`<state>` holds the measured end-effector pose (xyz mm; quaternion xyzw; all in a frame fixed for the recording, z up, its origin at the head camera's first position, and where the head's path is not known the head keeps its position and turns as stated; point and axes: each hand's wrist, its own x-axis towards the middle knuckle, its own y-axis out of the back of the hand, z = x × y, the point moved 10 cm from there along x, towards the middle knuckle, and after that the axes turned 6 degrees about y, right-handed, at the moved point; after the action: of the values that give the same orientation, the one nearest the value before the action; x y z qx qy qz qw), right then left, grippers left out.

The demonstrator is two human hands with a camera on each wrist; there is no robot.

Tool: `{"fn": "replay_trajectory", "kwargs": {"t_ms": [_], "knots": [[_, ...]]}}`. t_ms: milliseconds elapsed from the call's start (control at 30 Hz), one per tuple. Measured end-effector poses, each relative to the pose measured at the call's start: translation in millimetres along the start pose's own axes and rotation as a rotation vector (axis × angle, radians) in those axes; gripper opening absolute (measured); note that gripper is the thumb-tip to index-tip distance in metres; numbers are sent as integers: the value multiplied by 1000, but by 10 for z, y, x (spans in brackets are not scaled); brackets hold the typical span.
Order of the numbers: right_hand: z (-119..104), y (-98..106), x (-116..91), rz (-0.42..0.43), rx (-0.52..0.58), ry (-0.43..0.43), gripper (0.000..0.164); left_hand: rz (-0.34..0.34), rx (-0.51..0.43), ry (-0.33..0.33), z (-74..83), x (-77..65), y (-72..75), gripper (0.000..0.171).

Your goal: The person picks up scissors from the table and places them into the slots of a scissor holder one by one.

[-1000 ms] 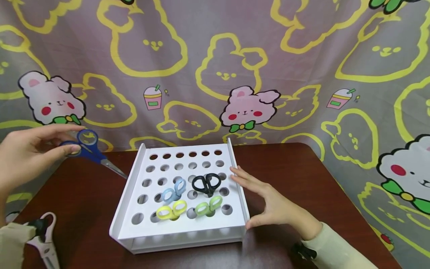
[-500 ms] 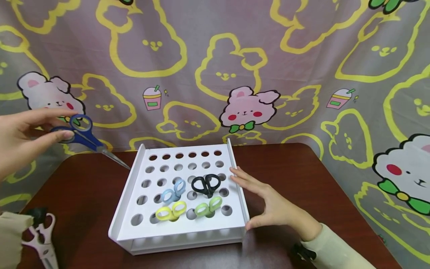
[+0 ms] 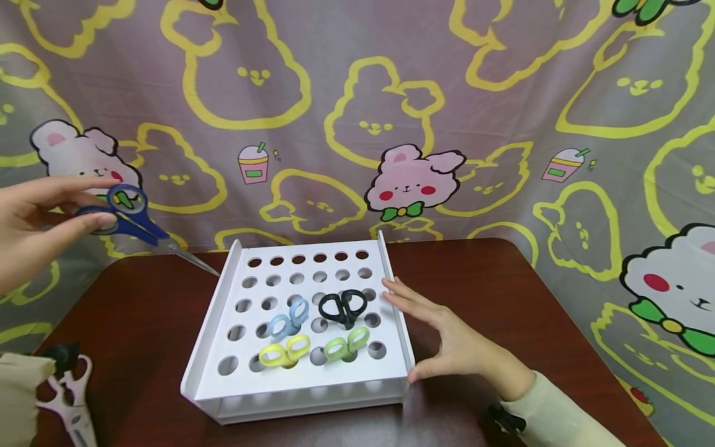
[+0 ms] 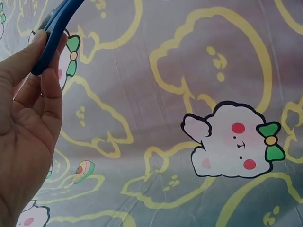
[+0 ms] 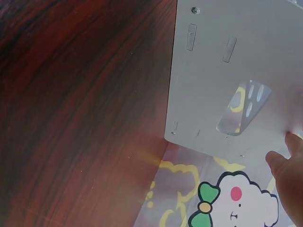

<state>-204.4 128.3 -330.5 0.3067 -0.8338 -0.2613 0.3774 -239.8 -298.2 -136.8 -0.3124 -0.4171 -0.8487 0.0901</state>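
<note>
My left hand pinches the blue-handled scissors by a finger loop, at the left above the table. Their metal blades point down and right, with the tip overlapping the upper left side panel of the white perforated rack. In the left wrist view the thumb and fingers press on the blue handle. My right hand touches the rack's right side panel, fingers extended and thumb near the front corner. Light blue scissors, black scissors, yellow scissors and green scissors stand in the rack's holes, handles up.
White scissors lie on the dark wooden table at the lower left, near the left sleeve. A patterned curtain hangs behind the table. In the right wrist view the side panel has an oblong cutout.
The left hand has risen and shifted left with the blue scissors; their tip has moved up along the rack's left panel. The right hand and rack have stayed put.
</note>
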Motion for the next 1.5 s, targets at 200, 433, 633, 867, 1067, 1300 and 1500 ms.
{"fn": "replay_trajectory", "kwargs": {"t_ms": [200,433,633,867,1067,1300,1500], "knots": [[6,5,-12,5,-6,11,106,4,68,-10,159,79,-29,42],[16,-3,-16,-1,-6,-10,106,18,77,-76,334,148,-74,43],[14,-9,-16,-7,-3,-2,106,-1,56,-146,517,177,-141,41],[10,-5,-7,-8,-11,8,106,-58,45,-211,705,232,-273,37],[25,-6,-17,-13,-10,-22,106,-85,24,-284,860,270,-368,34],[14,-7,-17,-7,-11,-4,106,-137,-8,-314,1023,295,-536,46],[10,0,-17,-3,-8,0,106,-173,-40,-327,1138,337,-691,52]]}}
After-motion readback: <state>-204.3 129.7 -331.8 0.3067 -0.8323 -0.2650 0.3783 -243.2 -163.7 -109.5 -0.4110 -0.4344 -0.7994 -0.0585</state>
